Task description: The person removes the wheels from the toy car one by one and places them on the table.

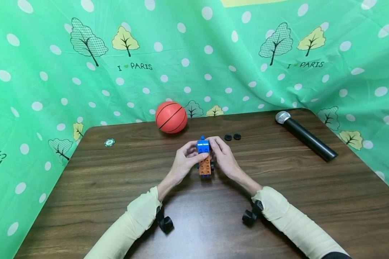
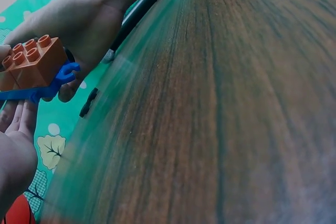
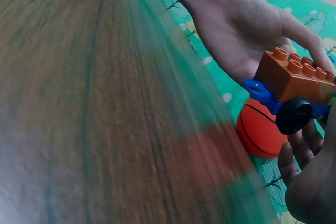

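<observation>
A toy car of building bricks (image 1: 204,158) is held up above the table between both hands. It has orange studded bricks (image 3: 302,77) on a blue base (image 2: 52,85) and a blue brick (image 1: 203,145) at its far end. My left hand (image 1: 183,160) grips it from the left, thumb across the top. On the other side my right hand (image 1: 226,158) holds it near the blue end with thumb and fingers; the exact contact is partly hidden. One black wheel (image 3: 294,115) shows on the car's right side, at the near end.
Two small black wheels (image 1: 232,137) lie beyond the right hand. A red basketball (image 1: 171,117) stands at the table's back edge. A microphone (image 1: 306,136) lies at the right, and a green-and-white chip (image 1: 109,142) at the far left. Green curtain (image 1: 181,72) surrounds the wooden table (image 1: 116,194).
</observation>
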`<action>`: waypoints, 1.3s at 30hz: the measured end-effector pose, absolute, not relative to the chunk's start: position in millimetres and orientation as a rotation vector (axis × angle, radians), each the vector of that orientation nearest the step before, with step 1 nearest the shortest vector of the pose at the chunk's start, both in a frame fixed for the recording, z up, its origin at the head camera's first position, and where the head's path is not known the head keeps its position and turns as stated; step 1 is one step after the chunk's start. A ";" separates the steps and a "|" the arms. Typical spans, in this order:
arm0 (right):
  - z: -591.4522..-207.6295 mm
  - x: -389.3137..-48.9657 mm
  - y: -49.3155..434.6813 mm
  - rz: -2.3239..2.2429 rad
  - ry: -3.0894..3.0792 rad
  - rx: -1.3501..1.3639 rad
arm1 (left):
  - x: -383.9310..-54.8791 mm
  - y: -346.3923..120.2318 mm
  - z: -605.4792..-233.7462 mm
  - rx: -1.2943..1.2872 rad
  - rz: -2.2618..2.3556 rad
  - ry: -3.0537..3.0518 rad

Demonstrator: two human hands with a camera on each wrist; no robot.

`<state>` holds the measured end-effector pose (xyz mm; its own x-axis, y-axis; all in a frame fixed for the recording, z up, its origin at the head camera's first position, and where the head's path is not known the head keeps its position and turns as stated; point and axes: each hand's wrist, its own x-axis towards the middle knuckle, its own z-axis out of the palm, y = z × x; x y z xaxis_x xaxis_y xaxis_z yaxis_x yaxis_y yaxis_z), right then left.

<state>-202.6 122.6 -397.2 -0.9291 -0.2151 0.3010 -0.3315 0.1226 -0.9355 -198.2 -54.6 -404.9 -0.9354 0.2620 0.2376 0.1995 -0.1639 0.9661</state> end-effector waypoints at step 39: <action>-415.5 -211.5 125.2 1.411 -2.145 0.708 | -199.5 -56.6 -407.1 0.580 2.257 1.937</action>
<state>-211.5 125.2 -415.5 -0.7544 -0.1599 0.6367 -0.6480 0.3367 -0.6832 -199.5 -56.6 -407.1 -0.9208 0.3268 0.2131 0.1611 -0.1789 0.9706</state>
